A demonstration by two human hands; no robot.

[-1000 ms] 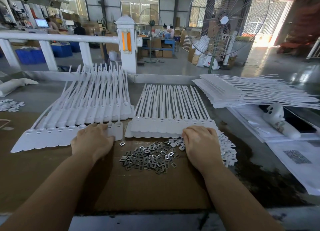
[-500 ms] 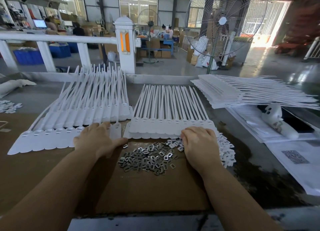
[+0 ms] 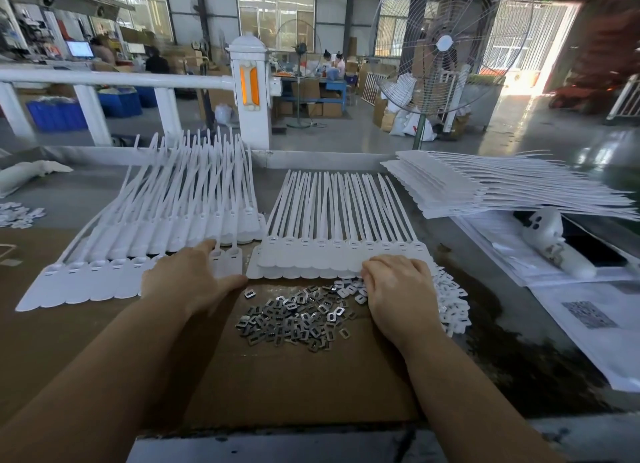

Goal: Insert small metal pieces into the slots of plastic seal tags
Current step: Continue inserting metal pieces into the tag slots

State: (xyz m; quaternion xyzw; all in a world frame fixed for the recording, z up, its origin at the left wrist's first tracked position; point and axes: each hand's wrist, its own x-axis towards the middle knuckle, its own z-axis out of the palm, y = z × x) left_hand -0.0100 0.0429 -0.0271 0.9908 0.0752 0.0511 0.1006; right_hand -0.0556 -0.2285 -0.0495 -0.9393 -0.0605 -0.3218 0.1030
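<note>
Metal pieces [image 3: 294, 315] lie in a loose grey heap on the brown cardboard [image 3: 284, 386] in front of me, between my two hands. My left hand [image 3: 188, 277] rests flat, palm down, with fingers straight and thumb spread towards the heap, on the near ends of the left row of white seal tags [image 3: 145, 254]; it grips nothing. My right hand [image 3: 398, 289] lies knuckles up at the near right corner of the middle row of tags [image 3: 341, 251], its fingers bent down onto the tag heads beside a scatter of small white plastic bits [image 3: 450, 306]; whether those fingertips pinch anything I cannot tell, because the back of the hand hides them. The two hands are well apart, one on each side of the heap.

The middle tags lie side by side with their straps pointing away from me, each head showing a small slot. A third stack of tags [image 3: 485, 188] lies to the right, its straps pointing right. Near it, a white bottle-like object [image 3: 550, 244] rests on plastic sheets, and a paper [image 3: 588, 317] carries a square printed code too blurred to read. A large standing fan [image 3: 446, 46] and a white post with an orange reflector [image 3: 248, 84] stand beyond the table [image 3: 52, 192]. No legible brand or wording shows anywhere.
</note>
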